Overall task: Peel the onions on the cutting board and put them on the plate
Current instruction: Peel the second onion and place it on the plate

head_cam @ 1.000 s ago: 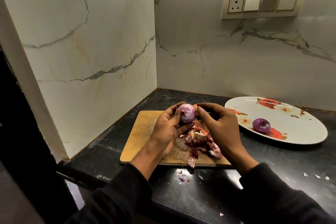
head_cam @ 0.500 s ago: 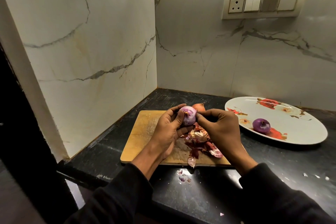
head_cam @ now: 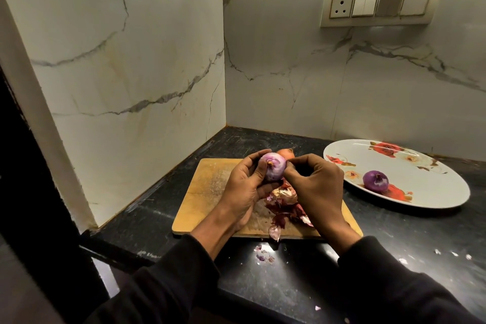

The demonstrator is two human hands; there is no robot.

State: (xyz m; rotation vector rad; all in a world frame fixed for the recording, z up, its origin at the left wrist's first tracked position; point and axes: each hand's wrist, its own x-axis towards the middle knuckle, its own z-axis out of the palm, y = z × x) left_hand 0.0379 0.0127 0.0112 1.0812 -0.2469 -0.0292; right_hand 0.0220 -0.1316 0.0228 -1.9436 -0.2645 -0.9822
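My left hand (head_cam: pixel 243 187) grips a pale purple onion (head_cam: pixel 273 169) above the wooden cutting board (head_cam: pixel 207 192). My right hand (head_cam: pixel 317 187) has its fingertips curled against the onion's right side, pinching at its skin. Behind the hands an orange-skinned onion (head_cam: pixel 286 153) peeks out at the board's far edge. A heap of peeled skins (head_cam: pixel 285 205) lies on the board under my hands. A dark purple peeled onion (head_cam: pixel 375 180) rests on the white flowered plate (head_cam: pixel 434 187) to the right.
The board lies on a black counter (head_cam: pixel 394 244) in a corner of marble walls. Skin scraps (head_cam: pixel 263 255) dot the counter in front of the board. A switch panel (head_cam: pixel 378 6) is on the back wall. The counter's left edge drops off near a dark frame.
My right hand's fingers have closed in against the onion's right side and dropped slightly. The onion has turned a little in my left hand.
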